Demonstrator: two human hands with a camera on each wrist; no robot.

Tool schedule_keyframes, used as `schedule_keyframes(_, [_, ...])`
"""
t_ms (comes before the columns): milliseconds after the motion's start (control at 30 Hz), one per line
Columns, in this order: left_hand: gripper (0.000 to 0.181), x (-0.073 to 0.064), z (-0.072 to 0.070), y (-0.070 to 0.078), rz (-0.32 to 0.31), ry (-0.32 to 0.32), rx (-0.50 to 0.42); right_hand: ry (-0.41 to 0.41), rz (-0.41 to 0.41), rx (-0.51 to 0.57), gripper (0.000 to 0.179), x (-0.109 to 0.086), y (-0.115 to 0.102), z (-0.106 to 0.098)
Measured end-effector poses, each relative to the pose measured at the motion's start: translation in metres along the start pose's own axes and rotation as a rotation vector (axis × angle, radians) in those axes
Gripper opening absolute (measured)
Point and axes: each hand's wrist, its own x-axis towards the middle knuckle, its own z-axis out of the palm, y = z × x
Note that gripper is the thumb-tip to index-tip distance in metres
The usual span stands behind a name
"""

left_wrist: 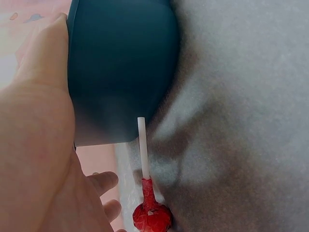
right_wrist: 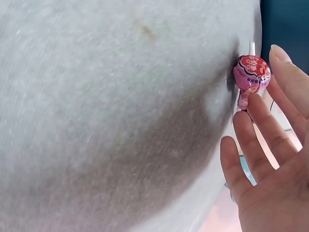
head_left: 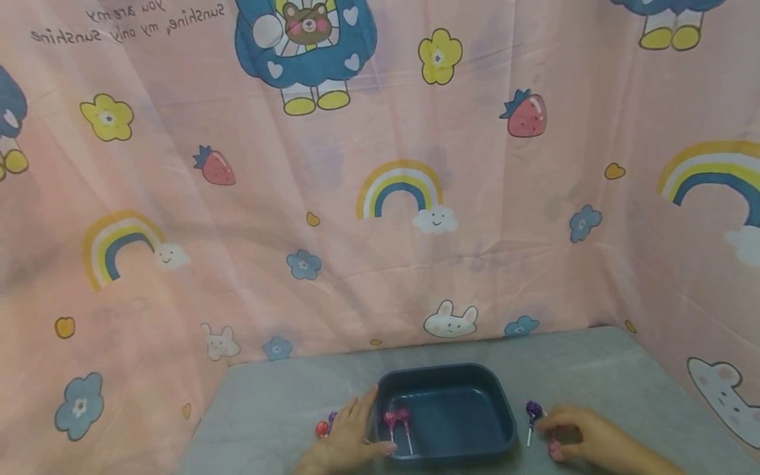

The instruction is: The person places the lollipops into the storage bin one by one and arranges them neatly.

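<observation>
A dark blue rectangular tray [head_left: 505, 402] stands on the grey table, with two pink lollipops [head_left: 403, 415] inside at its left end. My left hand [head_left: 347, 439] rests along the tray's left wall, thumb at the near rim, fingers fairly straight. Beside that hand lies a red lollipop [left_wrist: 152, 217], its white stick toward the tray; a bit of purple wrapper [head_left: 332, 417] shows behind the fingers. To the tray's right, my right hand [head_left: 594, 439] has thumb and fingers spread around a pink-and-red lollipop [right_wrist: 252, 72]. A purple lollipop [head_left: 534, 410] lies just beyond its fingertips.
The grey table [head_left: 570, 356] ends at the back against a pink patterned cloth [head_left: 380, 264], which also hangs along the right side. The tray's raised walls stand between my two hands.
</observation>
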Motion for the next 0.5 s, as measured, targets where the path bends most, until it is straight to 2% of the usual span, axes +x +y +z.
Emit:
schedule_keyframes(133, [0.101,-0.0009,-0.0006,0.0013,-0.009,-0.005,-0.001,0.019,-0.057,-0.084,0.029,-0.0011,0.004,0.0003])
schedule_keyframes(200, [0.101,-0.0011,-0.0007,0.0016,-0.012,-0.006,0.0,0.015,-0.059,-0.116,0.029,-0.0013,0.0048,-0.0003])
schedule_keyframes(367, [0.101,-0.0002,0.0001,0.001,-0.015,-0.002,0.012,-0.01,0.047,-0.156,0.025,-0.0016,0.0029,-0.0019])
schedule_keyframes(500, [0.102,0.0012,0.0019,-0.0004,-0.017,0.001,0.017,-0.033,0.148,-0.134,0.023,-0.0012,0.0007,-0.0026])
